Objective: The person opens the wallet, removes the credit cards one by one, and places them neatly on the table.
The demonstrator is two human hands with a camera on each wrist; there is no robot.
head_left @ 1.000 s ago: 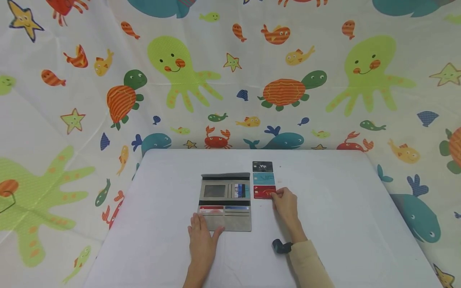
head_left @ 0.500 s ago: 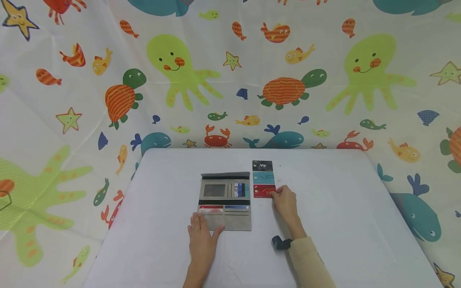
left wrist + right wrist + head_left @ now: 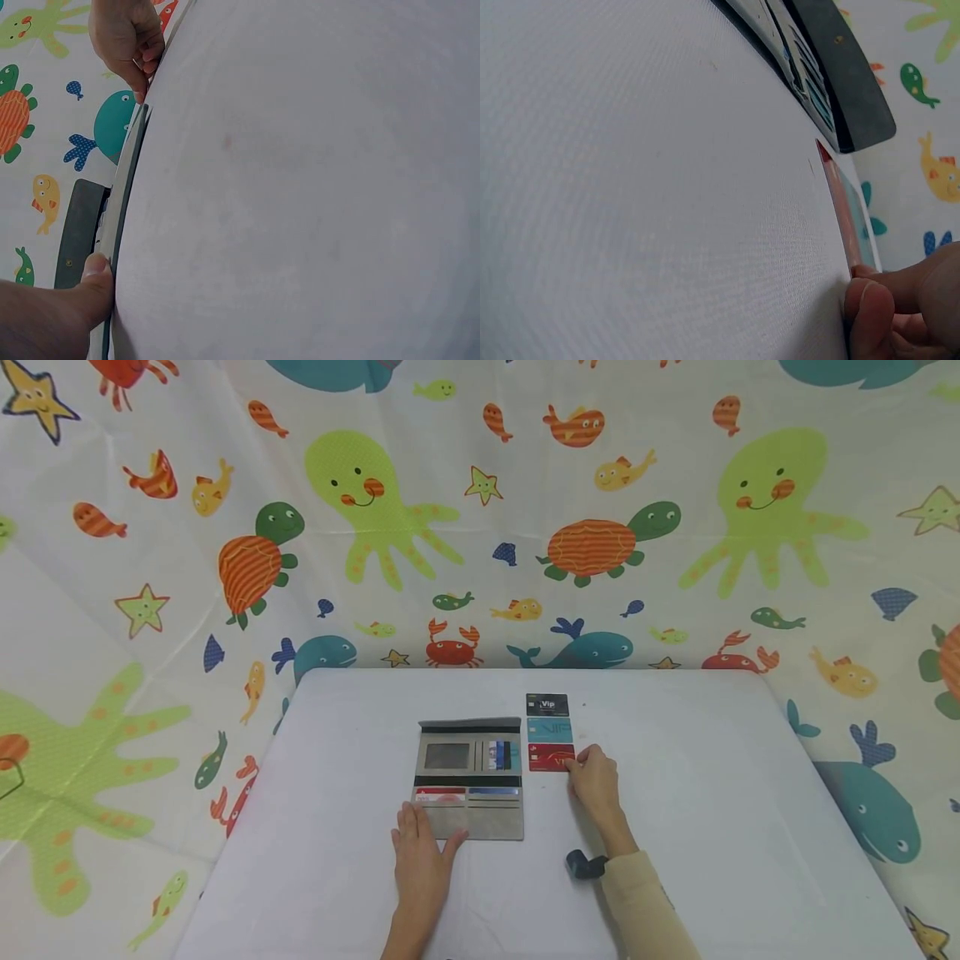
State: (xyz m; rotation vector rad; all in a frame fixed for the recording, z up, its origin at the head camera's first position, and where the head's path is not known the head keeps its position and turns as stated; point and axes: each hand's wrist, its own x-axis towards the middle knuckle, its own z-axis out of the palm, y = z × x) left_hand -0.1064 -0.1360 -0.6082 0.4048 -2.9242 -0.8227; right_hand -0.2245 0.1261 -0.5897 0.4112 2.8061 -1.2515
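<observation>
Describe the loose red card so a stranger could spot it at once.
On the white table, find the open wallet. Right of it, three loose cards form a column. The red card is nearest the person, the only one the right hand touches.

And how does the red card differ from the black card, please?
The right hand pinches the red card by its corner; no hand touches the black card. The red card's lettering is partly covered; the black card's "Vip" shows whole. The red card is nearest in the row, the black card farthest. Both are beside the open wallet.
</observation>
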